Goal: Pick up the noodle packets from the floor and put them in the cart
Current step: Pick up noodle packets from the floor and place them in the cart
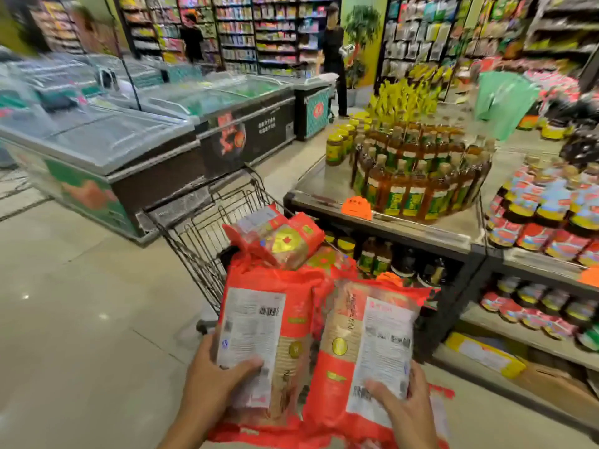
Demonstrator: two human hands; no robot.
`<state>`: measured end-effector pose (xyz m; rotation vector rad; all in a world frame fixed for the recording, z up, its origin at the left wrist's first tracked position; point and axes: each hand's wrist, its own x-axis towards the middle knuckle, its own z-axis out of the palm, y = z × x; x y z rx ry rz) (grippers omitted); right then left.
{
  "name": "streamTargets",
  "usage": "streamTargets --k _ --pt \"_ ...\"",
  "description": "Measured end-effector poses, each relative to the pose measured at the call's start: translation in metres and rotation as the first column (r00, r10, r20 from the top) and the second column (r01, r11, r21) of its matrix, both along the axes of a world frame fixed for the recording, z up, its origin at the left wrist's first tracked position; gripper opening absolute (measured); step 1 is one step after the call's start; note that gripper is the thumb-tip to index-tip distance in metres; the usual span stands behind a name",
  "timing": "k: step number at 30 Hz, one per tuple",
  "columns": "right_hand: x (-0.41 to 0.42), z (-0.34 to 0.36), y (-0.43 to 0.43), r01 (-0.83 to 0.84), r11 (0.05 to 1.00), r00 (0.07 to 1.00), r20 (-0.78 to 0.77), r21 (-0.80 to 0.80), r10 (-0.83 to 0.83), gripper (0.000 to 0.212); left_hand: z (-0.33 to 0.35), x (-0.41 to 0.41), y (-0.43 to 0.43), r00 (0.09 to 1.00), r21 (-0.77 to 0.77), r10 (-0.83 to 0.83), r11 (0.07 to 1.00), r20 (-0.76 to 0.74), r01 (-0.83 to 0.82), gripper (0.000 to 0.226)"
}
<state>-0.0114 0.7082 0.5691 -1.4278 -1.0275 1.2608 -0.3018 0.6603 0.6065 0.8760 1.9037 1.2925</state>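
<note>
Left hand is clamped on one red noodle packet, thumb across its white back label; right hand grips a second red noodle packet the same way, both held upright side by side, touching along their inner edges. More red packaging shows below the hands at the bottom edge (can't tell whether it lies on the floor or is held). Wire cart sits just ahead of the packets, its near end hidden behind them; two more packets already lie in the basket, piled against its right side. Tight on the right: a low display shelf butts up beside the cart, its top loaded with a ring of oil bottles, an orange price tag at its front edge, jars on the tiers below. Left of the cart is open tiled floor, then a row of chest freezers. Far back, two people stand by the shelving (blurred); one is at the end of the freezer row.
</note>
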Motion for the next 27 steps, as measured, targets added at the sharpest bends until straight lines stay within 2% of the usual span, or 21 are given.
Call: streamTargets --k 3,6,10,12,15,16,21,22,25,27 --pt "-0.066 0.018 -0.01 -0.055 0.998 0.996 -0.068 -0.008 0.054 0.062 0.005 -0.065 -0.018 0.999 -0.023 0.051 0.998 -0.01 -0.051 0.062" --pt "-0.111 0.017 -0.009 -0.085 0.995 0.993 -0.087 -0.057 0.08 0.08 -0.001 -0.117 -0.014 0.996 -0.017 0.088 0.996 0.007 -0.088 0.058" --pt "-0.148 0.006 0.02 -0.051 0.995 0.995 -0.092 -0.088 0.043 0.074 -0.01 -0.162 0.021 0.994 -0.03 0.102 0.994 0.031 -0.102 0.067" --pt "-0.168 -0.005 0.042 -0.061 0.995 0.993 -0.105 -0.079 0.052 0.084 -0.013 -0.182 0.047 0.997 -0.042 0.074 0.996 0.035 -0.072 0.065" --pt "-0.199 -0.02 0.082 0.008 0.996 0.988 -0.15 -0.093 -0.022 0.12 -0.015 -0.211 0.092 1.0 -0.059 0.03 0.998 0.01 -0.029 0.062" --pt "-0.211 -0.024 0.097 0.036 0.993 0.986 -0.16 -0.111 -0.054 0.123 -0.012 -0.22 0.109 1.0 -0.065 0.021 0.998 0.006 -0.02 0.062" --pt "-0.259 -0.031 0.169 0.068 0.984 0.98 -0.171 -0.165 -0.097 0.085 0.0 -0.267 0.199 0.997 -0.117 -0.064 0.991 -0.041 0.059 0.061" --pt "-0.263 -0.033 0.184 0.074 0.981 0.976 -0.187 -0.178 -0.108 0.083 -0.001 -0.276 0.219 0.995 -0.132 -0.089 0.988 -0.037 0.083 0.063" --pt "-0.266 -0.038 0.225 0.178 0.962 0.974 -0.1 -0.209 -0.202 0.091 -0.008 -0.3 0.277 0.984 -0.183 -0.175 0.969 -0.029 0.167 0.07" --pt "-0.265 -0.041 0.255 0.243 0.942 0.963 -0.058 -0.232 -0.263 0.081 -0.015 -0.316 0.326 0.974 -0.216 -0.228 0.951 -0.011 0.22 0.069"
